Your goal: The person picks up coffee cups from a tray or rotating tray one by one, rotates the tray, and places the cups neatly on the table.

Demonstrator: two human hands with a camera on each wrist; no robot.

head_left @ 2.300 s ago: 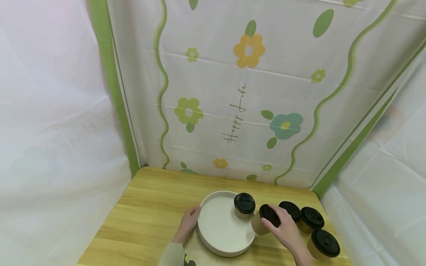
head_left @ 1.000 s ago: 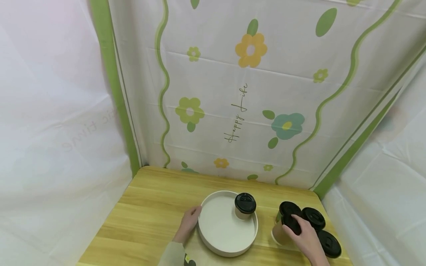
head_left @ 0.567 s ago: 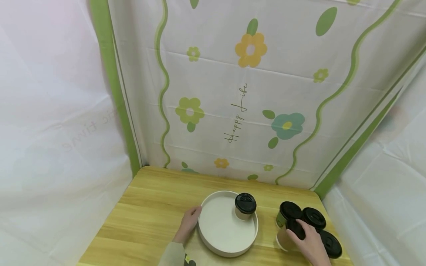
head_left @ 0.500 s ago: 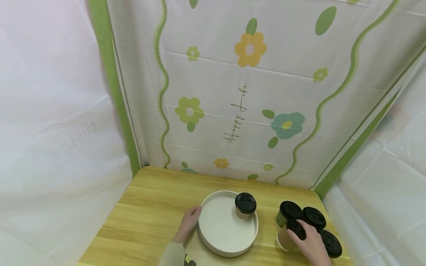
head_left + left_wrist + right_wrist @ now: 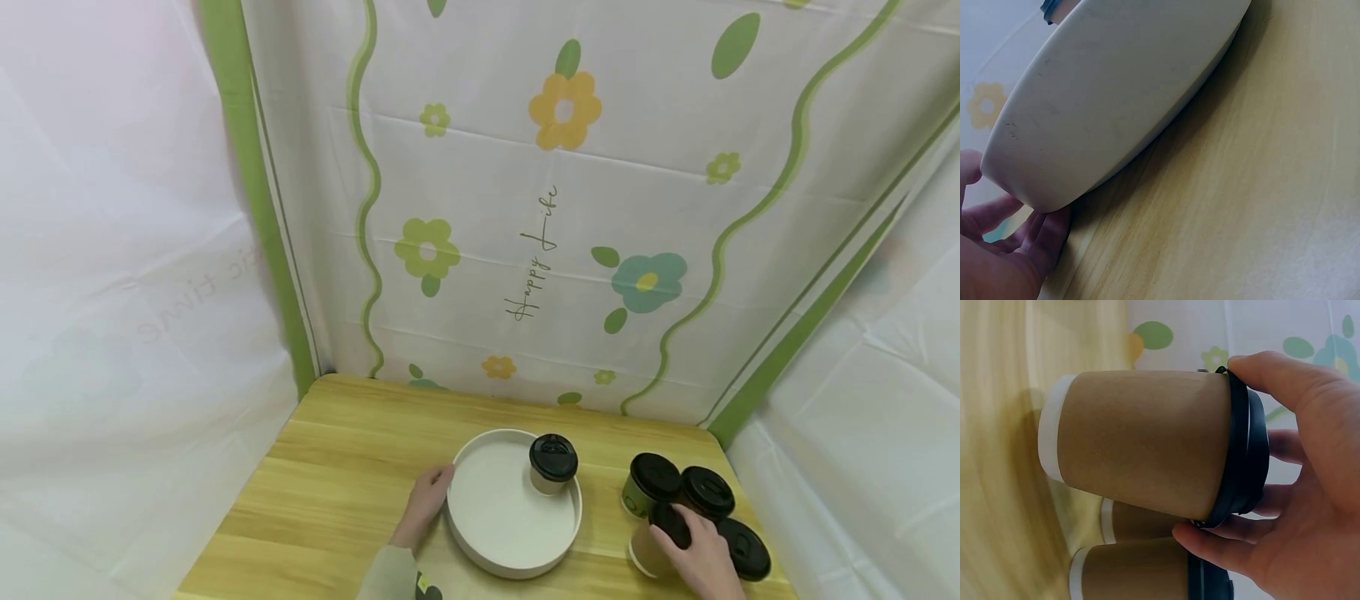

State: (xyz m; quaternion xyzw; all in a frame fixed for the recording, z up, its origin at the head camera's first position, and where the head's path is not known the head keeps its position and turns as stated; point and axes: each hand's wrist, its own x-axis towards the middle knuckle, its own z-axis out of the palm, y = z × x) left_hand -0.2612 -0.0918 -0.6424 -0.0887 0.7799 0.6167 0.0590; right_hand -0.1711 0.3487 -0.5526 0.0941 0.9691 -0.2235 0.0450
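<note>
My right hand (image 5: 703,552) grips a brown paper coffee cup (image 5: 1141,437) by its black lid, thumb on one side of the lid and fingers on the other. The cup's white base is close to the table. At the left edge of a round cream tray (image 5: 498,508), my left hand (image 5: 430,500) holds the wall between thumb and fingers. Inside the tray, near its far right wall, stands another lidded paper coffee cup (image 5: 552,468). In the left wrist view the tray's outer wall (image 5: 1110,94) fills the upper left, with fingertips at its lower edge.
Three more black-lidded cups stand at the table's right side: one with a green print (image 5: 637,497), one behind to the right (image 5: 707,492), one nearer (image 5: 744,550). A flower-printed curtain (image 5: 465,192) closes off the back of the wooden table (image 5: 337,467).
My right hand has carried the cup from the tray's right edge rightward to the other cups, then shifted slightly toward me. My left hand and the tray stay in place.
</note>
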